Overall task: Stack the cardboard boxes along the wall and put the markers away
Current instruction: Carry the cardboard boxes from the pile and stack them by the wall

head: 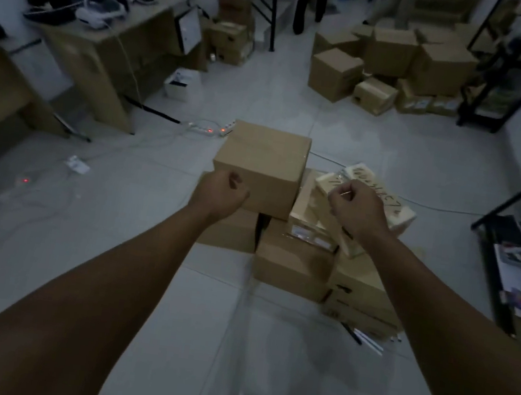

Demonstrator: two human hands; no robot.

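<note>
head view: a brown cardboard box (261,167) is seen at the centre of the frame, set on top of a low pile of boxes (293,261) on the tiled floor (150,216). the left hand (220,192) is found at the box's near lower-left corner, touching or just beside it, with fingers curled inward; whether the box is actually gripped cannot be told. the right hand (358,208) is held to the right of the box, apart from it, above pale boxes with writing (396,212); its fingers are curled and something thin seems to be pinched, though it cannot be made out. the box's long axis is judged to run from lower left to upper right of the frame. the left hand is the nearer; the box lies just forward and right of it. both arms are stretched forward and down, nearly straight. thin dark and white sticks, perhaps markers (363,338), lie at the pile's near foot. a larger heap of boxes (389,65) is seen at upper right.
</note>
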